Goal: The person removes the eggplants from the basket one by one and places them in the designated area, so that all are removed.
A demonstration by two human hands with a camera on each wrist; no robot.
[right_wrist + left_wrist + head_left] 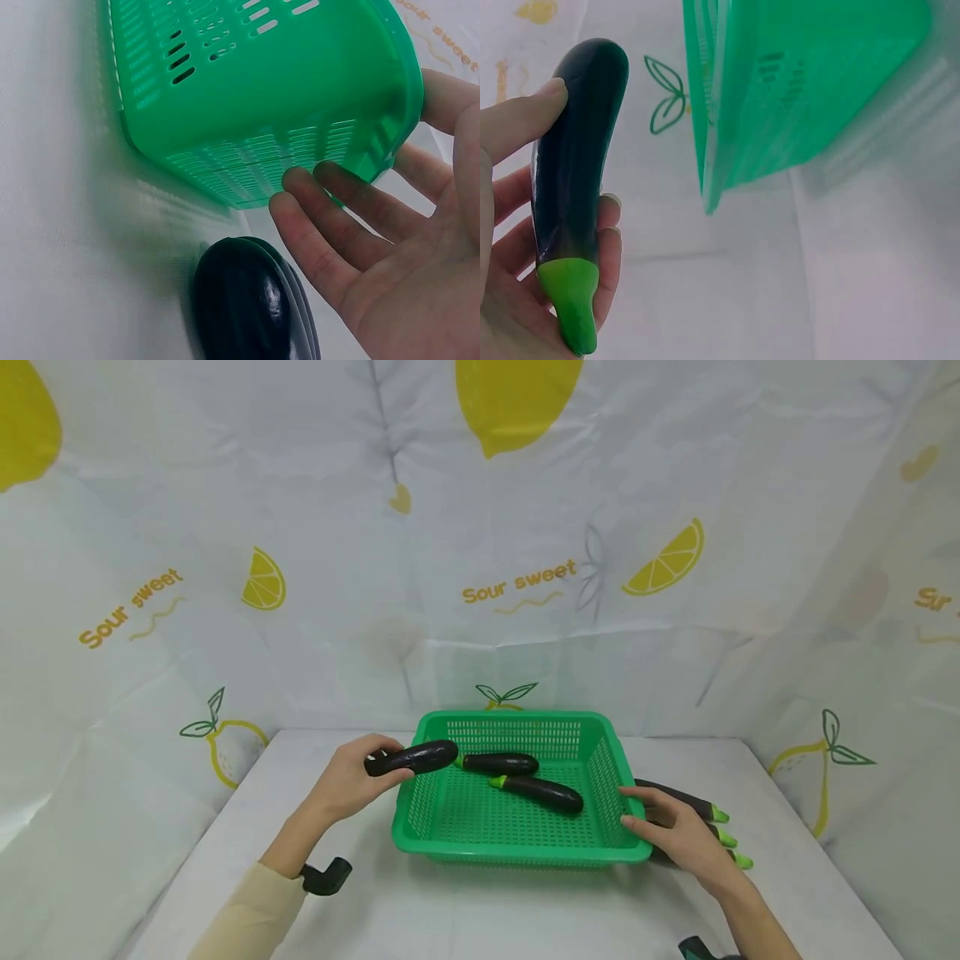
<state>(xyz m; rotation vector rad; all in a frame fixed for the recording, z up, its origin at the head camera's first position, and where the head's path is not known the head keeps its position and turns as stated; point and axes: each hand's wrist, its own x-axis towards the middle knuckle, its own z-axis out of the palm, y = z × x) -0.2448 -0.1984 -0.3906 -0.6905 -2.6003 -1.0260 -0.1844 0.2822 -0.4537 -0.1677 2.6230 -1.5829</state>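
My left hand (358, 777) grips a dark eggplant (417, 757) with a green stem (571, 300), holding it over the left rim of the green basket (420, 847). Two more eggplants (542, 792) lie inside the basket. My right hand (670, 833) rests with straight fingers (330, 232) against the basket's right outer wall (300, 105), thumb at the rim. Under and beside that hand, three eggplants (686, 802) lie on the table, green stems pointing right; one dark end (251, 304) shows in the right wrist view.
The white table (480, 910) is enclosed by lemon-print sheeting (525, 585) at the back and both sides. Black wrist-camera mounts (327, 877) show near each forearm.
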